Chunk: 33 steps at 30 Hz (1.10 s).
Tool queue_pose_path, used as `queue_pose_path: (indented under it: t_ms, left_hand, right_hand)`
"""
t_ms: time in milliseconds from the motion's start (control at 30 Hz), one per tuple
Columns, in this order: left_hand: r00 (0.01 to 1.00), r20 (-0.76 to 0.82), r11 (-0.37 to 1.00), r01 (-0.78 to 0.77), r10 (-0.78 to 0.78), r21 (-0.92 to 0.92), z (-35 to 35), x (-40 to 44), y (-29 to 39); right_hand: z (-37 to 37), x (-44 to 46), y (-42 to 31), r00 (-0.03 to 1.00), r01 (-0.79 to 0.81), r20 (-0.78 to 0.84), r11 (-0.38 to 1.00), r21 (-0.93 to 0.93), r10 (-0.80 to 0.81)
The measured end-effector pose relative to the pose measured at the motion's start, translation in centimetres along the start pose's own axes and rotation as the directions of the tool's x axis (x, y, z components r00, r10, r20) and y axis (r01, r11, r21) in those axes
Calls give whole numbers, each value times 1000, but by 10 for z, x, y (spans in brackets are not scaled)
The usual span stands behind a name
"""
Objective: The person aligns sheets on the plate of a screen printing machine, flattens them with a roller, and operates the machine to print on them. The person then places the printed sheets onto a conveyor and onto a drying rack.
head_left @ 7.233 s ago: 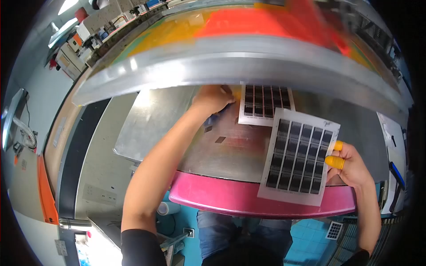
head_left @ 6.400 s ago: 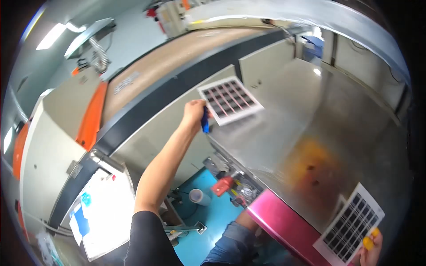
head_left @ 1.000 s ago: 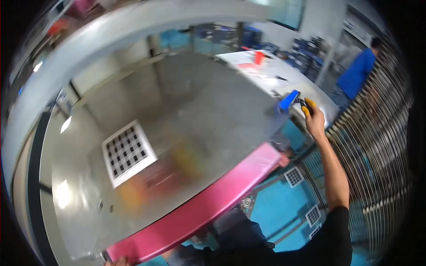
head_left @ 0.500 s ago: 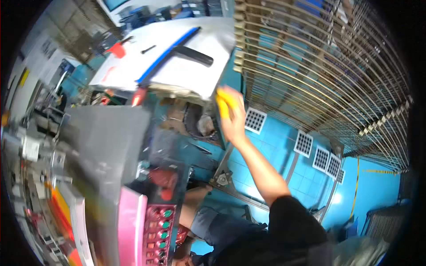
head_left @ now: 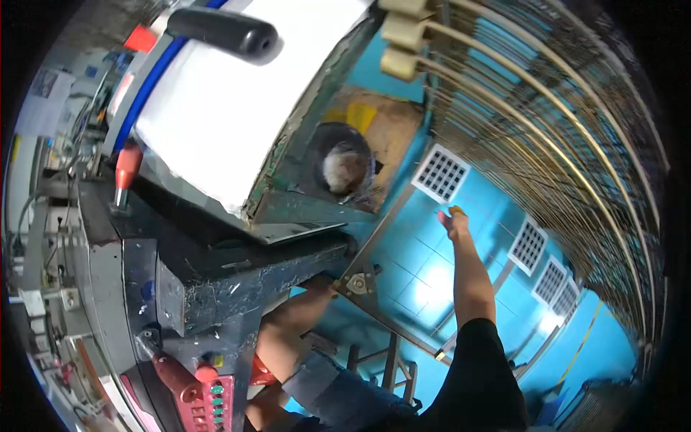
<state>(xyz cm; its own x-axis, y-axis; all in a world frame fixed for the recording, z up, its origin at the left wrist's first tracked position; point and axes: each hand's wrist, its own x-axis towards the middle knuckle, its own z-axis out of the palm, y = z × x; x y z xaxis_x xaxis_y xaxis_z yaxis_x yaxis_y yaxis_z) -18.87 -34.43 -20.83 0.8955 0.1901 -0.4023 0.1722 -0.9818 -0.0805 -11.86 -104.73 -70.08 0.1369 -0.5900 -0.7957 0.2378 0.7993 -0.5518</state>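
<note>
My right hand (head_left: 455, 222) reaches down over the blue floor with nothing in it, its fingers apart and a yellow finger cot on one fingertip. Just above it in the view lies a white sheet with a black grid (head_left: 441, 173), beside the wire rack. Further right are more such sheets, one of them a grid sheet (head_left: 528, 245) near the rack's lower edge. My left hand is out of view. A blue-edged tool with a black handle (head_left: 223, 33) rests on the white tabletop at the upper left.
A wire rack (head_left: 547, 137) curves along the right. Under the white tabletop (head_left: 223, 115) stands a dark bucket (head_left: 342, 162). The machine's dark frame (head_left: 216, 281), a red-handled lever (head_left: 173, 376) and a panel with green buttons (head_left: 217, 399) are at the left.
The view has turned right and down, away from the metal platen. My right hand has let go of the blue-edged tool, left it on the white tabletop, and moved down toward the sheets.
</note>
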Motion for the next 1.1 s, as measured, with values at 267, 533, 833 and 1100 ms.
queue_pose_path:
  t_ms: [267, 533, 833, 1100]
  left_hand:
    - [914, -225, 899, -383, 337, -213, 1, 49, 105]
    - [821, -150, 296, -360, 551, -885, 0, 25, 311]
    - [744, -356, 220, -552, 565, -804, -123, -21, 150]
    - [781, -303, 474, -587, 547, -657, -177, -55, 9]
  right_hand:
    - [29, -66, -31, 992, -45, 115, 999, -22, 47]
    - [-52, -457, 5, 595, 340, 800, 878, -337, 77]
    - [35, -622, -42, 321, -28, 769, 817, -576, 553]
    - [163, -748, -22, -147, 983, 116, 133, 125, 982]
